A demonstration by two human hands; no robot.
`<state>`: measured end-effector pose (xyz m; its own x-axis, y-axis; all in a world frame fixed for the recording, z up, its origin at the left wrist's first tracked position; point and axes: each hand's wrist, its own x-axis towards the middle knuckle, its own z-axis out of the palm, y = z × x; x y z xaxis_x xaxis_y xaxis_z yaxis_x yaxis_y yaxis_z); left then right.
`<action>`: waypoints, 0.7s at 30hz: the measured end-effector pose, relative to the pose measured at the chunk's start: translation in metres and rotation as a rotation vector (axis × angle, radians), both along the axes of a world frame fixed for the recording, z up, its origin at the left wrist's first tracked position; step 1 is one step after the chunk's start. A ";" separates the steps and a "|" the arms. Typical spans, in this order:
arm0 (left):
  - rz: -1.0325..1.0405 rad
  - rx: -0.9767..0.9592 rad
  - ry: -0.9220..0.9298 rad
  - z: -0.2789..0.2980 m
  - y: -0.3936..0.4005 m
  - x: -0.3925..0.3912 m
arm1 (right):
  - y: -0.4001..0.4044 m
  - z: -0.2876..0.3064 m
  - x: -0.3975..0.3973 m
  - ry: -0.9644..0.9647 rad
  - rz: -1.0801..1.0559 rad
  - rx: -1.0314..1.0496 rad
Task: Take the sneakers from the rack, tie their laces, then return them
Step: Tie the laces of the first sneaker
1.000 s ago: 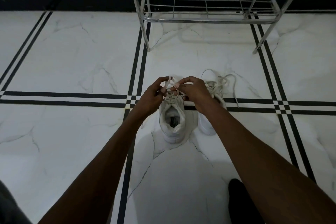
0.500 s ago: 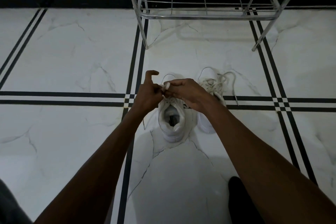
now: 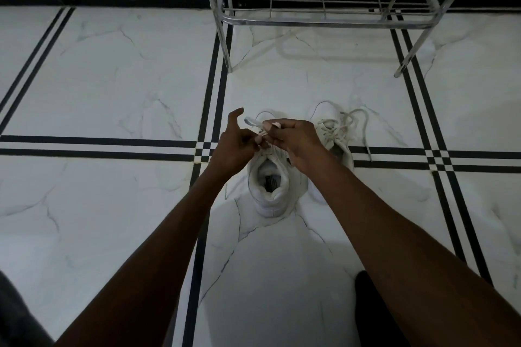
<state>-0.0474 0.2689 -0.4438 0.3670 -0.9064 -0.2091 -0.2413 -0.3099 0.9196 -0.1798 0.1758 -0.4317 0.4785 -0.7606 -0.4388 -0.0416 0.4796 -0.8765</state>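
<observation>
Two white sneakers stand side by side on the marble floor, toes pointing away from me. The left sneaker sits below my hands, its opening facing me. Both hands pinch its laces above the tongue: my left hand with the thumb sticking up, my right hand closed on a lace loop. The right sneaker lies just beyond my right wrist with its laces loose and spread over the floor.
A metal wire shoe rack stands at the top, its low shelf bare. White marble floor with black stripe lines surrounds the shoes. A dark shape, perhaps my foot, is at the bottom right.
My hands have drawn closer together over the left sneaker's laces. The left thumb has lifted upright and a lace end now sticks out between the hands.
</observation>
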 end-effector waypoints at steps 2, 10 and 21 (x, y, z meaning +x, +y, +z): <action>0.065 0.027 0.085 -0.002 0.001 0.002 | -0.001 0.000 -0.007 -0.019 0.059 -0.008; 0.067 0.070 0.289 0.004 0.000 0.010 | -0.027 0.021 -0.018 0.468 0.553 -0.649; 0.034 0.008 0.335 0.004 0.001 0.009 | -0.006 0.003 -0.001 0.500 0.115 -0.796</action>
<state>-0.0387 0.2702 -0.4394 0.3070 -0.8927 -0.3299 0.0845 -0.3197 0.9438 -0.1812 0.1701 -0.4288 0.4661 -0.8846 0.0147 -0.5103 -0.2824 -0.8123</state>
